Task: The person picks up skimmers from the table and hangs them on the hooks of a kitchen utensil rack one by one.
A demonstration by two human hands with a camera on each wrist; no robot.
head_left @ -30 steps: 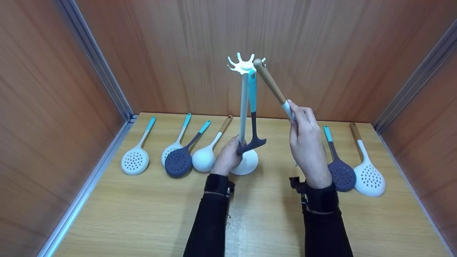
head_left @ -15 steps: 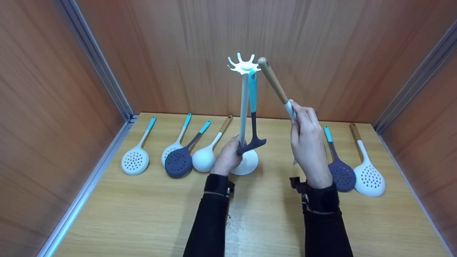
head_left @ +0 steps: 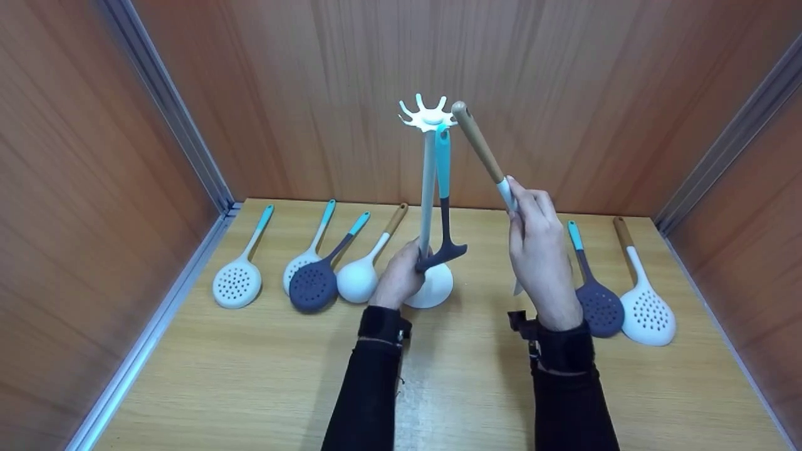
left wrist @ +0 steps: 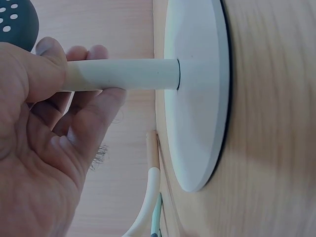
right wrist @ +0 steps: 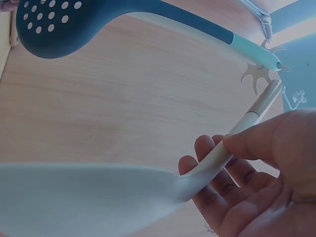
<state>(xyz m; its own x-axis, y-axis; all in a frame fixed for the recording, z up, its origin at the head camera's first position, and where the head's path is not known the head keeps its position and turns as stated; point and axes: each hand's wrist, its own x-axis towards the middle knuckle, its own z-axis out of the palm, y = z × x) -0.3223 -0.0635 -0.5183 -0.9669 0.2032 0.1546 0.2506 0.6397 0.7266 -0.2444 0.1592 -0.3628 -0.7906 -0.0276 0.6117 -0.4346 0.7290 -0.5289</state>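
While the left hand (head_left: 401, 272) grips the pole (head_left: 428, 188) of a white hook stand (head_left: 435, 289), the right hand (head_left: 540, 247) pinches a brown-handled white utensil (head_left: 505, 188) by its neck, its handle tip (head_left: 460, 109) just beside the pronged crown (head_left: 429, 118). Steadying the pole and lining the tip up with a prong, clear of the hanging dark skimmer (head_left: 445, 241), would likely serve best. On the table (head_left: 250, 388), a white ladle (head_left: 358, 280) lies rounded side up, its inside hidden.
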